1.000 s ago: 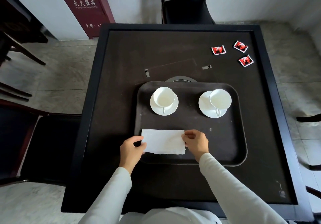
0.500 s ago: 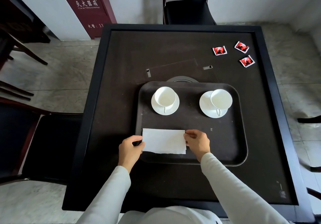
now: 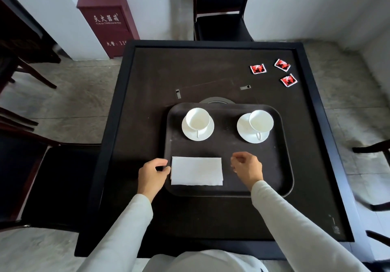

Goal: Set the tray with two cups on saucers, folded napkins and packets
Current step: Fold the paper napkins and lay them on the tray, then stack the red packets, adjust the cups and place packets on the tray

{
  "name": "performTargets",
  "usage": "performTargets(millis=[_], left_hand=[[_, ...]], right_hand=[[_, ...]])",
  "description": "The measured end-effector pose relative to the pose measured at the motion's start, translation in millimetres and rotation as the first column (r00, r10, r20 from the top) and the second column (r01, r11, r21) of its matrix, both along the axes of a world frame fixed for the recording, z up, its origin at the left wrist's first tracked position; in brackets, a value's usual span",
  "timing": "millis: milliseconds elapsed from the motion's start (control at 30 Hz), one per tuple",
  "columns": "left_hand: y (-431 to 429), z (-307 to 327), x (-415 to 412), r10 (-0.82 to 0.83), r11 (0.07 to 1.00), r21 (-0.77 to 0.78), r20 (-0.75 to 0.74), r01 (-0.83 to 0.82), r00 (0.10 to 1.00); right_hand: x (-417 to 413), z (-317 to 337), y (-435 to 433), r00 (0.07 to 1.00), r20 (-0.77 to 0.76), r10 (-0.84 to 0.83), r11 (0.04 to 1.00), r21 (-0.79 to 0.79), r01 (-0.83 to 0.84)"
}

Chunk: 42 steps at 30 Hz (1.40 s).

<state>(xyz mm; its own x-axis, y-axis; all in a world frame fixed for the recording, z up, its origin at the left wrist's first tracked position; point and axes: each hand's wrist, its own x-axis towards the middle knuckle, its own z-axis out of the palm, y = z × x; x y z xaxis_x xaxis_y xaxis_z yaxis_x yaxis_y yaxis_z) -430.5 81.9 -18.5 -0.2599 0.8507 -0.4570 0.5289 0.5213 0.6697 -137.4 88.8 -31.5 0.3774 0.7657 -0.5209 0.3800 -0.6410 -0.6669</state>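
Note:
A dark tray [image 3: 282, 166] lies on the black table. At its far side stand two white cups on saucers, one left [image 3: 198, 122] and one right [image 3: 260, 122]. A folded white napkin [image 3: 196, 170] lies flat at the tray's near left. My left hand [image 3: 153, 173] rests just left of the napkin, thumb and finger close to its edge, holding nothing. My right hand [image 3: 247, 167] hovers a little right of the napkin, fingers loosely curled and empty. Three red packets [image 3: 257, 69] [image 3: 282, 65] [image 3: 288, 79] lie at the table's far right.
The table [image 3: 147, 94] has a raised black rim. A round inset [image 3: 217, 100] peeks out behind the tray. Dark chairs stand at the far side [image 3: 221, 8] and at the left [image 3: 52, 176]. A red cabinet [image 3: 105, 20] stands against the wall.
Both hands let go of the napkin, which now lies flat on the tray. My right hand drew away to the right; my left hand slid slightly left.

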Motion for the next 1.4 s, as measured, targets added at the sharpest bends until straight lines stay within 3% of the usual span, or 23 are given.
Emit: performTargets(millis=[233,400,633,1067,1400], left_hand=[[30.6,35.4,7.0,-0.195,0.967,0.148,-0.101,0.208,0.976],[58.3,71.8,18.9,-0.322,0.878,0.288,-0.236,0.382,0.917],[84.5,118.7,57.0,-0.418,0.766,0.349,-0.368,0.54,0.83],[126.6,133.4,150.7,-0.539,0.674,0.323,-0.402,0.665,0.74],[194.3,108.3,258.6,-0.564,0.7,0.26,-0.368,0.664,0.739]], right_hand=[[-1.9,45.1,13.5,0.964,0.223,0.147,0.974,0.139,-0.181],[1.1,84.5,28.2,0.87,0.437,0.23,0.904,0.235,-0.357],[12.9,129.1,46.5,0.747,0.606,0.272,0.842,0.226,-0.49],[85.0,142.4,84.1,0.715,0.618,0.326,0.852,0.135,-0.506],[183.6,109.5,142.5,0.715,0.589,0.376,0.846,0.097,-0.525]])
